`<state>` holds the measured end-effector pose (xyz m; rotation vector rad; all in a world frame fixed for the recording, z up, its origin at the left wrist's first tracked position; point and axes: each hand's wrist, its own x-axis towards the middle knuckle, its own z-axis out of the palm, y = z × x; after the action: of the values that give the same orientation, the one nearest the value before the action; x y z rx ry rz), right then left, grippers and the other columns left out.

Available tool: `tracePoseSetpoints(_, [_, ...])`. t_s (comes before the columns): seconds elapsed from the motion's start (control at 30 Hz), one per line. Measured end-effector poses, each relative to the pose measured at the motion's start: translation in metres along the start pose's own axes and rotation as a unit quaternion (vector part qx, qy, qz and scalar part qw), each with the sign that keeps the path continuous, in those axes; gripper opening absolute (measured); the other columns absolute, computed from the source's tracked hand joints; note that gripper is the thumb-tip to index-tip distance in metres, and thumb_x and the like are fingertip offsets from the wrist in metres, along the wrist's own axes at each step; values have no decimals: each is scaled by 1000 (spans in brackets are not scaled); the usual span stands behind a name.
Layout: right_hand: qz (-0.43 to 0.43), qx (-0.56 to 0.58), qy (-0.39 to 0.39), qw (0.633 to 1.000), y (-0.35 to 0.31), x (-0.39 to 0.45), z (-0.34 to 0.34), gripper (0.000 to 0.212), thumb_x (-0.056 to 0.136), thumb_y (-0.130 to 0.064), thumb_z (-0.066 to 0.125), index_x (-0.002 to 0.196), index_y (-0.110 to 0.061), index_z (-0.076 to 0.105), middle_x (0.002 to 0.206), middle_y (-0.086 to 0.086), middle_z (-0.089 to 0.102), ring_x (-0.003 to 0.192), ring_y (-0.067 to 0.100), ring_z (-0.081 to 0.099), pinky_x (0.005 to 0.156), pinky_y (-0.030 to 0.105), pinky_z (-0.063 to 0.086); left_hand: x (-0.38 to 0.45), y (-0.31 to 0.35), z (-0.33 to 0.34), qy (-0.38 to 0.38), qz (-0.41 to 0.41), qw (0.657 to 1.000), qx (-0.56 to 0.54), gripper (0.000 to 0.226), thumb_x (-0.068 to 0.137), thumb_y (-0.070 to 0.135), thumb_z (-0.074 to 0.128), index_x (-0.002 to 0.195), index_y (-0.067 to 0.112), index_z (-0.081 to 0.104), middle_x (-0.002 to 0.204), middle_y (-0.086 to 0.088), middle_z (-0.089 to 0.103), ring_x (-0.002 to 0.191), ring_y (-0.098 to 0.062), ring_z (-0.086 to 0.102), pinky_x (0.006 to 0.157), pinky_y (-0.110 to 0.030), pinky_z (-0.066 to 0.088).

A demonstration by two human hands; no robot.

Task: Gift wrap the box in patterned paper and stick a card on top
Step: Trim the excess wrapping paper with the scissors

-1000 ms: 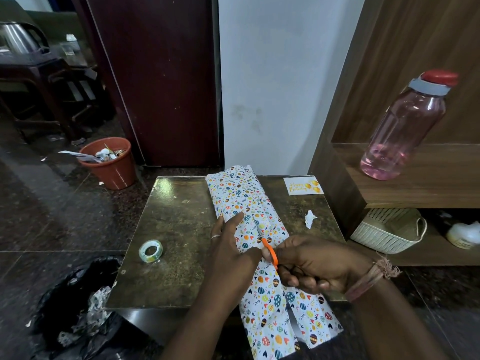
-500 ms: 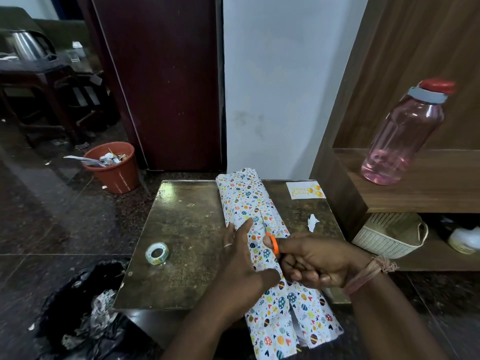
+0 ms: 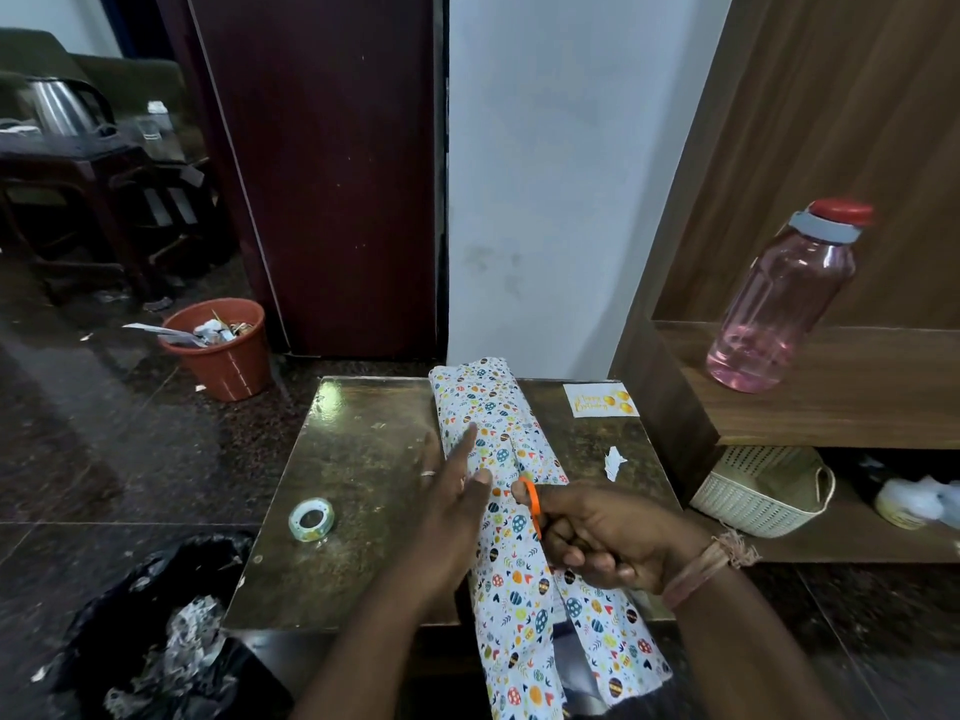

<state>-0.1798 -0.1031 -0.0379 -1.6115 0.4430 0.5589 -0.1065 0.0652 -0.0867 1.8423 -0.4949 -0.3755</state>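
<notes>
While the patterned paper (image 3: pixel 498 449) lies lengthwise down the table (image 3: pixel 363 459), folded over the box beneath both hands, its near end hangs past the table edge. Left hand (image 3: pixel 457 491): fingers straight, flat along the paper's left side, likely pinning the overlap so the seam stays put. Right hand (image 3: pixel 602 537): fingers curled round orange-handled scissors (image 3: pixel 532 506), held over the seam; blades hidden. Tape roll (image 3: pixel 310 519) sits left of the left hand, within reach. Card (image 3: pixel 600 400) waits beyond the right hand, unstuck. A paper scrap (image 3: pixel 614 462) lies between card and right hand.
</notes>
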Motion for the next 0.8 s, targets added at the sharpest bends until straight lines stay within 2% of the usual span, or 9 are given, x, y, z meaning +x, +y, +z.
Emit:
tracePoseSetpoints(0.07, [3, -10, 6, 1000, -1, 0, 0, 64, 90, -59, 62, 51, -10, 49, 47, 5, 40, 26, 7, 25, 29, 14, 15, -4, -10, 4, -31, 20, 992, 123, 55, 110, 38, 38, 156, 56, 14, 163, 18, -27, 149, -3, -24, 123, -31, 0])
tracePoseSetpoints(0.17, [10, -11, 10, 1000, -4, -1, -1, 64, 93, -57, 58, 46, -15, 51, 43, 0, 40, 26, 6, 25, 29, 15, 14, -7, -14, 12, -45, 4, 983, 178, 57, 110, 41, 32, 156, 56, 2, 163, 14, -33, 145, -5, -34, 126, -38, -8])
tracePoseSetpoints(0.27, [17, -22, 12, 1000, -7, -1, -1, 64, 93, -59, 57, 45, -17, 50, 42, -2, 41, 26, 5, 25, 29, 16, 13, -5, -13, 11, -33, -6, 983, 182, 56, 111, 41, 32, 157, 55, 3, 164, 14, -31, 150, -6, -28, 127, -37, -6])
tracePoseSetpoints(0.4, [20, -24, 7, 999, -10, 1, -3, 62, 89, -63, 61, 54, -12, 55, 46, -1, 43, 27, 6, 25, 30, 16, 14, -6, -11, 11, -32, -6, 983, 181, 56, 111, 41, 32, 156, 57, 3, 163, 16, -31, 152, -7, -25, 127, -38, -5])
tracePoseSetpoints(0.53, [22, -39, 14, 999, -16, 0, -1, 69, 97, -55, 54, 38, -20, 55, 40, -3, 41, 25, 5, 24, 28, 15, 14, -6, -10, 11, -28, -2, 985, 168, 56, 111, 39, 33, 155, 58, 6, 164, 16, -30, 153, -8, -24, 127, -38, -3])
tracePoseSetpoints(0.8, [35, -38, 31, 998, -10, 3, 0, 64, 95, -55, 58, 49, -12, 45, 38, 0, 38, 26, 8, 22, 30, 17, 14, -4, -13, 13, -27, -5, 986, 165, 57, 111, 36, 34, 157, 54, 6, 164, 13, -30, 154, -9, -22, 128, -39, -1])
